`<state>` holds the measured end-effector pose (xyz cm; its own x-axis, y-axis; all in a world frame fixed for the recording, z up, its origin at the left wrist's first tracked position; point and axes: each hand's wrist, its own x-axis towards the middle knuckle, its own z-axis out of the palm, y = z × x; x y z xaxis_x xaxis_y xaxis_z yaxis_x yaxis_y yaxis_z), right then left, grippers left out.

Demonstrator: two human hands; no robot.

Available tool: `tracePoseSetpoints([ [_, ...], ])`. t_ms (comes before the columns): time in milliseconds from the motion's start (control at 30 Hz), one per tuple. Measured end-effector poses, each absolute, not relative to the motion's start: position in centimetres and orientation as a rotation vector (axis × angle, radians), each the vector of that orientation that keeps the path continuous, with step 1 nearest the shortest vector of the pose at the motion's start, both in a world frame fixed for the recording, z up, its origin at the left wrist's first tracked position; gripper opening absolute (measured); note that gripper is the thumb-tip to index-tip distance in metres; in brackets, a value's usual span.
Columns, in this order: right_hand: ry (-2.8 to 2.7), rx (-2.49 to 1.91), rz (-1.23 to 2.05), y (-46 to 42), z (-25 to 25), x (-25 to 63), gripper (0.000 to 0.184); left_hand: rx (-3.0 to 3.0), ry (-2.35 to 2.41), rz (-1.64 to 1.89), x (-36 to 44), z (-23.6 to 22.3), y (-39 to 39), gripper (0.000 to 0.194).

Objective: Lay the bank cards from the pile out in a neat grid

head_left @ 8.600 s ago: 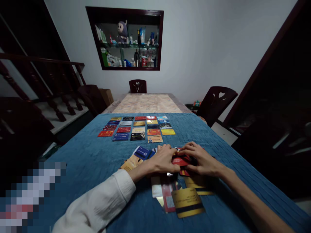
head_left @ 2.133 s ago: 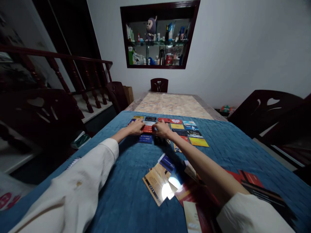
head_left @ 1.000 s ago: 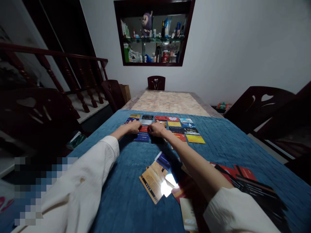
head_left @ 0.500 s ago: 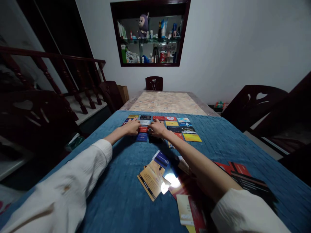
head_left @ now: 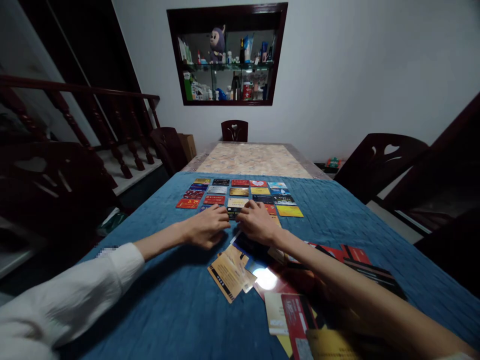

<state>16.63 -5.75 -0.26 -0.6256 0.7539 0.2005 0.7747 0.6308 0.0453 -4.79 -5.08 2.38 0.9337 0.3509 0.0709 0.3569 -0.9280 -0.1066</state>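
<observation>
Several plastic cards lie in rows on the blue cloth. At the near end of the middle column is a black card (head_left: 233, 213) with gold lettering. My left hand (head_left: 208, 226) has its curled fingers at the card's left end. Curled at its right end are the fingers of my right hand (head_left: 258, 223). Just beyond it sits a cream card (head_left: 237, 202). My left hand partly covers a blue card (head_left: 207, 207), and my right hand partly hides a red card (head_left: 270, 209). The thumbs are mostly hidden.
Loose cards lie in a pile nearer me, with a tan card (head_left: 226, 274) and a red-and-white card (head_left: 297, 320) on it. My right forearm passes over this pile. Dark wooden chairs (head_left: 378, 160) stand round the table. A wall cabinet (head_left: 228, 102) is beyond.
Both hands have drawn nearer to me, and the left has also shifted right. Cards at the left and middle of the rows are now uncovered. The view has shifted slightly.
</observation>
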Motion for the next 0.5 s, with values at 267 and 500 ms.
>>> tracePoseSetpoints([
  [267,-2.795,-1.076,-0.104,-12.1,-0.4,17.0,0.022,-3.163,-0.162,-0.102,-3.9,2.2,-9.5,0.022],
  [500,-2.802,-1.011,-0.048,-15.0,-1.1,16.6,0.030,-3.122,0.004,-0.074,-4.0,1.5,-10.1,0.033],
])
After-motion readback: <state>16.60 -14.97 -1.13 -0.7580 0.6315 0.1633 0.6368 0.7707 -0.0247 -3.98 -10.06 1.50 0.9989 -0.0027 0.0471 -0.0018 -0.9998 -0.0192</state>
